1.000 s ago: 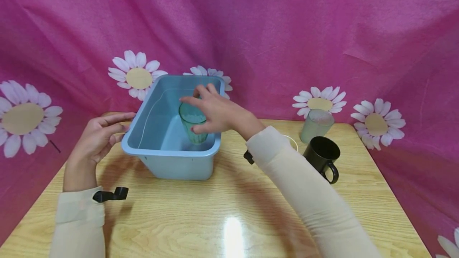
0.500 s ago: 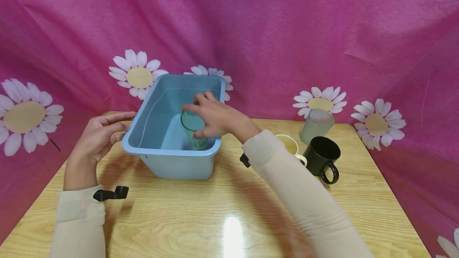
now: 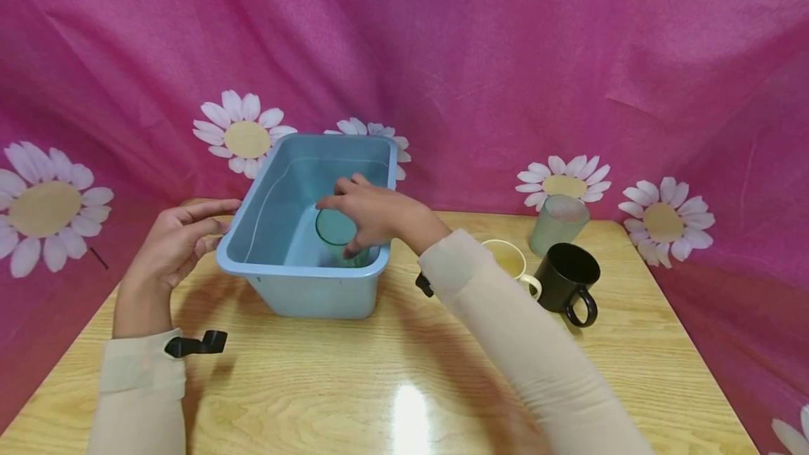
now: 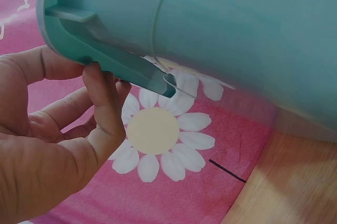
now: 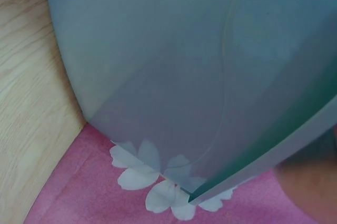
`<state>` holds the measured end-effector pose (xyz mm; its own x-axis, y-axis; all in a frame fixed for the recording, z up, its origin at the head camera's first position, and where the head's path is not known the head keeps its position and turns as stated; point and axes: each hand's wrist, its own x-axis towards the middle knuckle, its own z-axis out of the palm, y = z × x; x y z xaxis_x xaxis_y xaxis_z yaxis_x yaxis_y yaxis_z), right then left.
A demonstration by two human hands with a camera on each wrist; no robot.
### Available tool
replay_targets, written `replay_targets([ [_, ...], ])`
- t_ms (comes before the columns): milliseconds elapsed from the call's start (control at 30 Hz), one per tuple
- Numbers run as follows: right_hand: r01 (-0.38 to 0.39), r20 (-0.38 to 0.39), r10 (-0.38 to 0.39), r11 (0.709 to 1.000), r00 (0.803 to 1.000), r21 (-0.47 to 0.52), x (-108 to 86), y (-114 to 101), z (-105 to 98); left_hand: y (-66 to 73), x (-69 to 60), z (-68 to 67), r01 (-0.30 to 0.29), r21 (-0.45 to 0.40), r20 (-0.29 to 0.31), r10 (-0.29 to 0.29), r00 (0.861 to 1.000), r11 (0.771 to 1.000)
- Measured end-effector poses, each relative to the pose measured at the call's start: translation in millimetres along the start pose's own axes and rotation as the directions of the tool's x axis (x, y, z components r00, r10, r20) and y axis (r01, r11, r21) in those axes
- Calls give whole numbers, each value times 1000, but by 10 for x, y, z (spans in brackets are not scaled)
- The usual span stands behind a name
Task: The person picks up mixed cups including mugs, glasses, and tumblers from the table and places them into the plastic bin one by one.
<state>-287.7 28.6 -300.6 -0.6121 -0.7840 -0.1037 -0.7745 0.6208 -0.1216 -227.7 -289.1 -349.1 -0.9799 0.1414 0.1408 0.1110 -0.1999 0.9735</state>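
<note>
A blue plastic basin [image 3: 310,271] stands on the table, its rim pinched at the left side by my left hand [image 3: 167,248]. In the left wrist view that hand [image 4: 63,129] has thumb and fingers at the rim [image 4: 50,29]. My right hand [image 3: 379,215] reaches over the basin's right rim and grips a green-tinted glass [image 3: 335,228] near its mouth, inside the basin. The glass's lower part is partly hidden by the front rim. The right wrist view shows the basin's outer wall [image 5: 142,71] and a blurred piece of the hand [image 5: 310,176].
Right of the right sleeve, a pale yellow cup [image 3: 507,257], a black mug [image 3: 567,276] and a frosted glass [image 3: 559,223] stand close together on the wooden table [image 3: 303,385]. A pink flowered cloth [image 3: 455,76] hangs behind.
My right hand has lowered the green glass deeper into the basin. The right forearm has shifted left, uncovering more of the yellow cup. My left hand stays at the rim.
</note>
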Motion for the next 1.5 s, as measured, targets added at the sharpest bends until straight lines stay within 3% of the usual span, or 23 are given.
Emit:
replay_targets([
  [800, -22, 49, 19, 998, 999, 51, 38, -30, 10, 14, 4, 23, -1, -3, 5, 1, 1000, 1000],
  [1500, -35, 89, 34, 999, 995, 3, 60, -48, 39, 15, -12, 26, 13, -6, -10, -13, 1000, 1000],
])
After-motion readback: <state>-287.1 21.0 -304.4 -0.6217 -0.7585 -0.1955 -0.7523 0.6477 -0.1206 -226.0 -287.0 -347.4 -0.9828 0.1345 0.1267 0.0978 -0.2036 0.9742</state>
